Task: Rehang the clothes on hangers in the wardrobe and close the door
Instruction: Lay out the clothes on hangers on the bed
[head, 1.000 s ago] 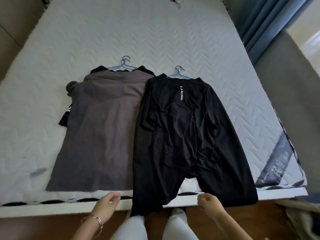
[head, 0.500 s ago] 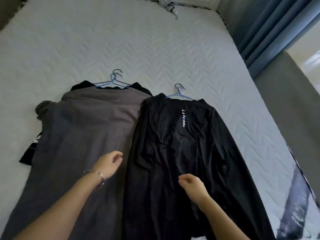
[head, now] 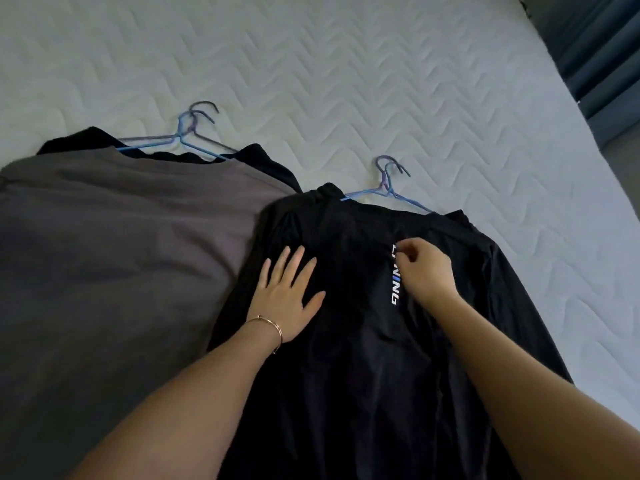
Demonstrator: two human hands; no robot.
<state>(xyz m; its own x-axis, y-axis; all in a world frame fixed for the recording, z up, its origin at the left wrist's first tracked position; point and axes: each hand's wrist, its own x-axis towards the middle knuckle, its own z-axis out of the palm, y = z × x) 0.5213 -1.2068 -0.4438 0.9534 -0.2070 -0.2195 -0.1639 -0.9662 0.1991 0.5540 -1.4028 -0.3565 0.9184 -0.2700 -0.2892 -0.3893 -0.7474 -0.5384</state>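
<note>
White quilted mattress [head: 346, 64], chevron-stitched, bare beyond the fingertips of both hands and out to its right edge, where dark blue curtain [head: 588, 46] hangs at the corner. Black garment [head: 346, 375], white and blue lettering [head: 396, 285] down its middle, lies flat under both hands; its right edge runs diagonally outward of the right hand, with open mattress beside it. Blue wire hangers [head: 388, 188], two hooks showing, sit in its neck just ahead of the right fingertips, hooks lying on the bare mattress. Grey garment [head: 121, 254] lies outward of the left hand, its edge touching the black garment; a black piece shows beneath it at the shoulders. A second set of blue hangers [head: 188, 140] protrudes from its neck, farther ahead and left of the left fingers. Left hand [head: 285, 292]: fingers extended and spread, palm down flat on the black cloth, holding nothing; thin bangle [head: 270, 327] at the wrist. Right hand [head: 424, 270]: fingers curled in, tips pinched together at the top of the lettering; whether cloth is caught between them cannot be told.
</note>
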